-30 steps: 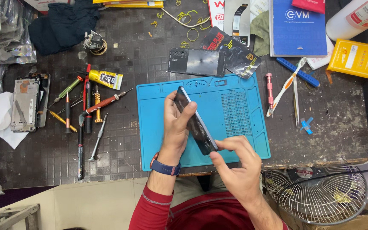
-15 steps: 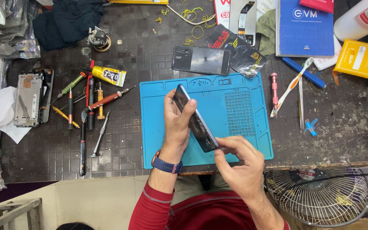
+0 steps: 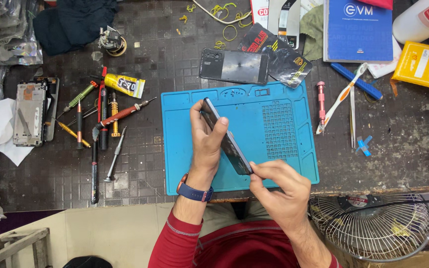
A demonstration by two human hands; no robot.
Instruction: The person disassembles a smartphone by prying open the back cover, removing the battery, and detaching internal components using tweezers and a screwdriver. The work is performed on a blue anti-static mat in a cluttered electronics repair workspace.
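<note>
The phone [image 3: 225,140] stands on edge above the blue mat [image 3: 284,166], our left hand [image 3: 205,144] clamped around it and our right hand [image 3: 279,186] pinching its near end, so a hard twist there could, we judge, crack it.

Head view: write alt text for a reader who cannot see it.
Both hands hold a dark phone on edge over a blue mat: left hand grips its middle, right hand pinches its near end. Screwdrivers lie left.
</note>
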